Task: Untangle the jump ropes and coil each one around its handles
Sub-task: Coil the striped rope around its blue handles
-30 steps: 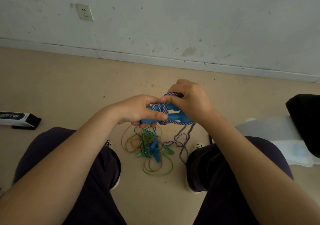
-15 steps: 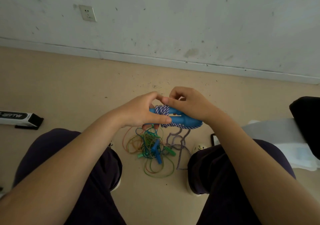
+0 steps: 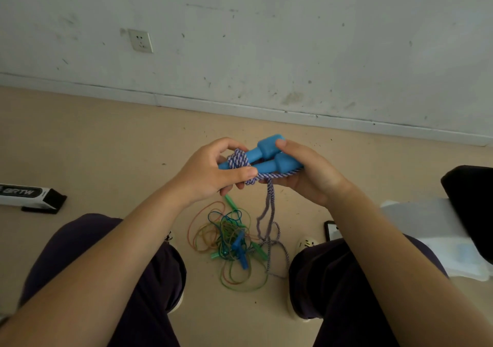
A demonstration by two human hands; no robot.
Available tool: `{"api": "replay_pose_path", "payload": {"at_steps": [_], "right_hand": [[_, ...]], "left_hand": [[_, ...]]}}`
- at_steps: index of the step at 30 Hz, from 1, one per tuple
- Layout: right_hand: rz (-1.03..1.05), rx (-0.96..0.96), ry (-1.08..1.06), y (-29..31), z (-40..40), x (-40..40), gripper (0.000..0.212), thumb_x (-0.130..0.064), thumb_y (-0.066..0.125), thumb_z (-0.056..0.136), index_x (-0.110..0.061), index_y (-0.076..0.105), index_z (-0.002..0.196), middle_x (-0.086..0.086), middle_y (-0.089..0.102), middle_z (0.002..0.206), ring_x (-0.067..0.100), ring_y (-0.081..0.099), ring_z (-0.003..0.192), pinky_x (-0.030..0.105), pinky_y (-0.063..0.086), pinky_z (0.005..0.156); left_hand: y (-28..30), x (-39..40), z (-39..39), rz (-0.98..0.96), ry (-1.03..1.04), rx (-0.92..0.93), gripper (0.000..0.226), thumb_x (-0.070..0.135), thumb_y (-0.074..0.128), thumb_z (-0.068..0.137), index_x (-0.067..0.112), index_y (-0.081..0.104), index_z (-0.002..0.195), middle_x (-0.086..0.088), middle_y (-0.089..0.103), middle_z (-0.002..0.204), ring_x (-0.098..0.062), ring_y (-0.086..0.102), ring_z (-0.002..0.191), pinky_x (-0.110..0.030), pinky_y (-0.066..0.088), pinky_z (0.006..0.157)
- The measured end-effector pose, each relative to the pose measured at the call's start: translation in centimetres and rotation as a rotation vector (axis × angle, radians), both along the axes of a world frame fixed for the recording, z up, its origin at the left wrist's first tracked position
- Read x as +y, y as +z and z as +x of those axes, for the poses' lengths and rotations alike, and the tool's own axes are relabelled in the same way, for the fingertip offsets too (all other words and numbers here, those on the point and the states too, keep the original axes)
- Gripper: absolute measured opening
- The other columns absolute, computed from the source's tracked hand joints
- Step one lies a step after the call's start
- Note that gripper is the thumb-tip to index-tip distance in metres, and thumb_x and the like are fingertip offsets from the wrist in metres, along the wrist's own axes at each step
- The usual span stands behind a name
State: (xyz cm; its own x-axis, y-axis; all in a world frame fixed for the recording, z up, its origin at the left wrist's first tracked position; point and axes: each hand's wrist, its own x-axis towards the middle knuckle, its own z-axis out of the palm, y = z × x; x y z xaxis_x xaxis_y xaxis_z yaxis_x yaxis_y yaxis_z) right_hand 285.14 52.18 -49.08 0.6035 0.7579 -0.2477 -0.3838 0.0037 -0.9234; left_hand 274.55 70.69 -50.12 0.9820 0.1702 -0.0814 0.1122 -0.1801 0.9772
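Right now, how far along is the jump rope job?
Early. Done: a few turns of the purple-white rope sit around the paired blue handles. In hand: the left hand grips the wrapped end, the right hand cradles the thick ends; most of that rope hangs down onto the floor. Left: the tangled pile of thin ropes below, with its green and blue handles, looks untouched.

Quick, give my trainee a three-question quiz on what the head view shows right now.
1. True or false: the blue handles lie on the floor.
2. Which hand holds the handles' thick ends: A) left hand B) right hand?
3. Fill in: the striped rope hangs down toward the ______ of thin ropes on the floor.

Key: 1 false, both hands hold them up; 2 B; 3 tangle.
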Motion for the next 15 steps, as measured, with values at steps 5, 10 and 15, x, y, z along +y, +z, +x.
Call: {"api": "replay_pose_path", "payload": {"at_steps": [5, 10, 15], "right_hand": [[-0.062, -0.119, 0.092, -1.4, -1.1, 1.2, 0.036, -0.025, 0.065, 0.087, -0.010, 0.060, 0.120, 0.006, 0.066, 0.085, 0.018, 0.056, 0.070, 0.031, 0.049, 0.066], [-0.224, -0.308, 0.103, -2.3, -1.6, 2.0, 0.020, -0.016, 0.061, 0.096, -0.011, 0.062, 0.115, 0.001, 0.037, 0.059, 0.011, 0.029, 0.050, 0.023, 0.025, 0.045], [-0.337, -0.459, 0.060, -2.3, -1.6, 2.1, 0.024, -0.021, 0.048, 0.103, -0.009, 0.063, 0.089, 0.004, 0.054, 0.066, 0.014, 0.050, 0.055, 0.027, 0.044, 0.056]], "left_hand": [[0.2, 0.1, 0.6, -0.154, 0.193, -0.043, 0.026, 0.032, 0.072, 0.087, 0.024, 0.057, 0.107, -0.004, 0.069, 0.064, -0.015, 0.049, 0.045, -0.021, 0.037, 0.043], [0.1, 0.3, 0.7, -0.253, 0.151, -0.030, 0.043, 0.045, 0.071, 0.079, 0.027, 0.060, 0.117, -0.007, 0.066, 0.068, -0.015, 0.050, 0.047, -0.019, 0.031, 0.039], [0.0, 0.5, 0.8, -0.237, 0.132, 0.002, 0.044, 0.043, 0.074, 0.076, 0.026, 0.058, 0.114, -0.006, 0.068, 0.070, -0.015, 0.051, 0.049, -0.020, 0.032, 0.039]]}}
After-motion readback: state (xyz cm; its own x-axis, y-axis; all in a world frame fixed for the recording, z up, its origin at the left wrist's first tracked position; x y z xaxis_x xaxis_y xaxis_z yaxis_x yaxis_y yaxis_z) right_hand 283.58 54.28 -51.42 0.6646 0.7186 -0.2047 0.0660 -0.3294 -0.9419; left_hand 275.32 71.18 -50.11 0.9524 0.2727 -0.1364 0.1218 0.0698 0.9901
